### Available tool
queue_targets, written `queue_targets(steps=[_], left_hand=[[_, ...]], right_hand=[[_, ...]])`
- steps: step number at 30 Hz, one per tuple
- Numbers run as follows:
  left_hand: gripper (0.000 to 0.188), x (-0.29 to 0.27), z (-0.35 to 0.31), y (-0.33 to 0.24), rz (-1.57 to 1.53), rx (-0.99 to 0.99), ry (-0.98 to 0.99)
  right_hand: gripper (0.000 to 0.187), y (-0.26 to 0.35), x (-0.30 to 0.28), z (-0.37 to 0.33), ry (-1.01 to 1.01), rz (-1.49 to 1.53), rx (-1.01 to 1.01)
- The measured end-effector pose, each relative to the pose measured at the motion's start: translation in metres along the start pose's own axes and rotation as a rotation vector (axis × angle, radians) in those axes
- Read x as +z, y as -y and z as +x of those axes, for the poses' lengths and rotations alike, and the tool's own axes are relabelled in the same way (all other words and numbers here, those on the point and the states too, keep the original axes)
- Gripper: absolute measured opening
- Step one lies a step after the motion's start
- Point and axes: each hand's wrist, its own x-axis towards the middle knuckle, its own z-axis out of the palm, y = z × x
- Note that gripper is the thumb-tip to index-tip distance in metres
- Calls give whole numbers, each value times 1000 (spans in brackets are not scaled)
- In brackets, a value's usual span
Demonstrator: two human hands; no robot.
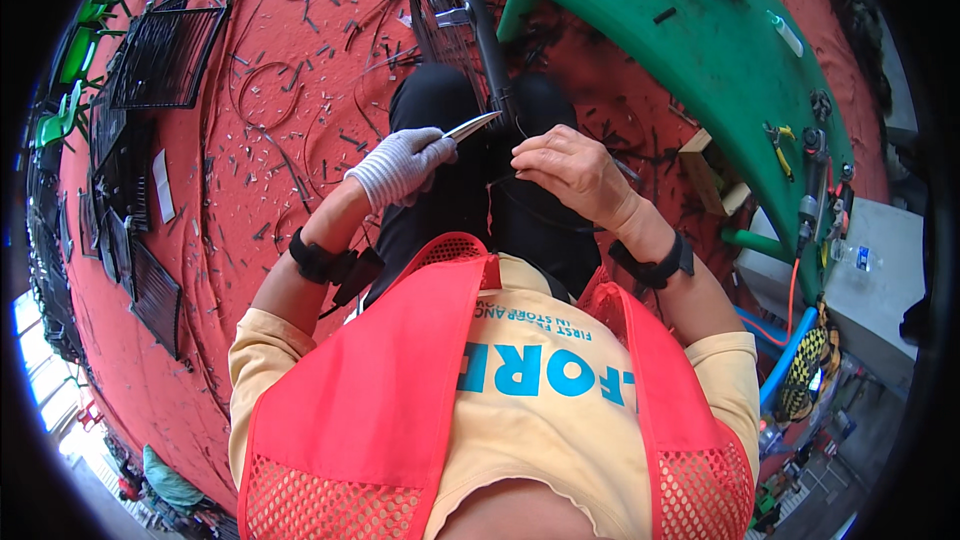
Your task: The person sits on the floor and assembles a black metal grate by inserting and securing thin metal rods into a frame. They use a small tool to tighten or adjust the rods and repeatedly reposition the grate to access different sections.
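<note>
My left hand (pixel 408 162), in a grey-white knit glove, is closed around a tool with a pointed silver blade (pixel 474 126); its handle is hidden, so I cannot tell scissors from a knife. The blade points right, toward the lower end of a black barred frame (pixel 478 35) that stands between my knees. Just right of the tip is my bare right hand (pixel 572 172), its fingers pinched together. A thin black strand (pixel 500 180) comes out at these fingertips. Both hands are over my lap, apart from each other.
Red floor covering (pixel 270 140) is strewn with black scraps and loops of strand. Several black racks (pixel 170 58) lie at the left. A green table (pixel 650 15) curves along the right, with pliers (pixel 780 152), a power tool (pixel 815 165) and a bottle (pixel 787 33). A wooden box (pixel 705 175) stands beneath.
</note>
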Motion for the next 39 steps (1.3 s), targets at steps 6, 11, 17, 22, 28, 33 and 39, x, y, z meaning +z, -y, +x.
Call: queue_targets(steps=[6,11,17,22,28,33,39], left_hand=[[32,-5,7,-1,-1,-65,43],[30,-9,11,-5,16,-119,72],[30,-16,7,-9,37,-132,74],[31,-15,14,-11,49,-112,143],[31,-8,22,-11,-71,-109,156],[30,-2,22,-4,-131,-55,100],[30,0,19,-2,-171,-43,65]], right_hand=[[13,-6,4,4,-158,438,323],[24,-11,-3,12,-163,702,665],[23,-17,-11,21,-140,749,865],[22,-16,-14,25,-84,705,898],[21,-19,-22,38,113,608,900],[21,-23,-31,50,265,441,905],[23,-25,-19,58,343,171,810]])
